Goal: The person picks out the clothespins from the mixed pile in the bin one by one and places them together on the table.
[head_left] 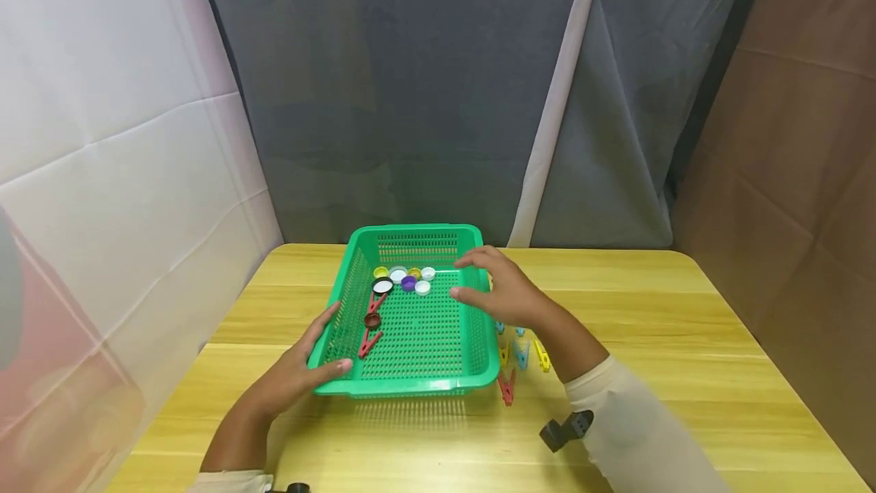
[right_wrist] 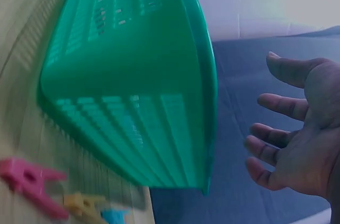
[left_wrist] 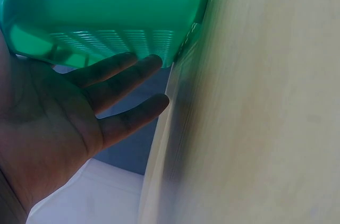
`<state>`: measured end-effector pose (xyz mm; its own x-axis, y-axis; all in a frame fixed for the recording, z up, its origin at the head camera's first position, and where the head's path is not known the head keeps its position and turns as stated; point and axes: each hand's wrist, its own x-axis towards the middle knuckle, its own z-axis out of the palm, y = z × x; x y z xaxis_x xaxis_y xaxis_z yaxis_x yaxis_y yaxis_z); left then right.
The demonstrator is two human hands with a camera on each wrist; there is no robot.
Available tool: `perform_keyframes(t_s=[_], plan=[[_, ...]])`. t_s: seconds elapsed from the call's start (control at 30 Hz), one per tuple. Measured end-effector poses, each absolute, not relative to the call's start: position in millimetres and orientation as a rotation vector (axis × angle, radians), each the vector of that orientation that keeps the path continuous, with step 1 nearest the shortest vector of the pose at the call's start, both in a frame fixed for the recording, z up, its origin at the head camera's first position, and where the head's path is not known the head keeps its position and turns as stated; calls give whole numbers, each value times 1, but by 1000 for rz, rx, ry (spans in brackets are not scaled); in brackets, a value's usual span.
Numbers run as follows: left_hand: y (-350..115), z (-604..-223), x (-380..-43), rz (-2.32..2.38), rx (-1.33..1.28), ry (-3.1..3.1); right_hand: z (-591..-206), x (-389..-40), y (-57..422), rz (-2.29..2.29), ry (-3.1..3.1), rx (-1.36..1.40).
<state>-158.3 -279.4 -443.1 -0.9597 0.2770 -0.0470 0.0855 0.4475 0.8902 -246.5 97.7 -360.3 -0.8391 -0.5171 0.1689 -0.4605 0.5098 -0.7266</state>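
Observation:
A green perforated plastic basket stands on the wooden table. My left hand holds its front left corner, the thumb over the rim and the other fingers along the outer side; the left wrist view shows three of them nearly straight and spread. Above the right rim, my right hand hovers with thumb and fingers apart, holding nothing. Inside lie several bottle caps: purple, white, black-rimmed, brown and yellow. Red clothespins lie along the left side.
Right of the basket lie more clothespins: a red one, a blue one, yellow ones and others partly hidden under the right arm. The wooden table reaches back to a grey curtain, with cloth walls on both sides.

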Motion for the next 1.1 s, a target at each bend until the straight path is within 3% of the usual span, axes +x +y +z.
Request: perform_keyframes(t_s=[0.3,1.1], plan=[[-278,-443,-158,1519,311,2520,-352,-240,52,-1315,2327,-904],[-274,-444,-158,1510,339,2522,-345,-256,-35,-862,2267,-843]])
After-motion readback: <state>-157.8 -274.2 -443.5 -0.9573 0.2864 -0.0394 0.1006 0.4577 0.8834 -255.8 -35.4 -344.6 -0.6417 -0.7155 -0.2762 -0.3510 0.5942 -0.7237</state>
